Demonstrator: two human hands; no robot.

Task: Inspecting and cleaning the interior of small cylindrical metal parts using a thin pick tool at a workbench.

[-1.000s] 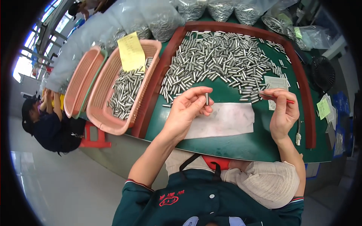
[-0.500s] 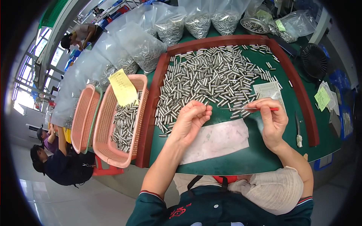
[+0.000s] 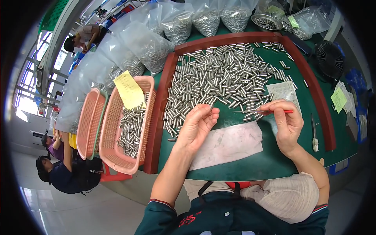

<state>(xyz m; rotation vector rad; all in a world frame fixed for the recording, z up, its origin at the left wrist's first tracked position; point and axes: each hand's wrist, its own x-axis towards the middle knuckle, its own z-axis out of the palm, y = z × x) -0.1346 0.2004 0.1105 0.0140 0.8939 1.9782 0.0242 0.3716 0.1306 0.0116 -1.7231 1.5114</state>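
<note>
My left hand (image 3: pixel 197 124) hovers palm up over the near edge of a heap of small silver metal cylinders (image 3: pixel 223 78), fingers curled; whether it holds one I cannot tell. A thin metal pick with a red handle (image 3: pixel 263 111) is pinched in my right hand (image 3: pixel 285 123), its tip pointing left toward the cylinders. A pale sheet of paper (image 3: pixel 229 144) lies on the green mat (image 3: pixel 250 166) just below both hands.
A red-brown rim (image 3: pixel 156 117) frames the mat. Left of it a pink basket (image 3: pixel 135 156) holds more cylinders and a yellow note (image 3: pixel 128 89). Clear bags of parts (image 3: pixel 147 45) stand at the back. People sit at the far left.
My left hand has opened and turned palm up nearer the heap, no longer pinching a cylinder upright. My right hand now holds the pick level, pointing left.
</note>
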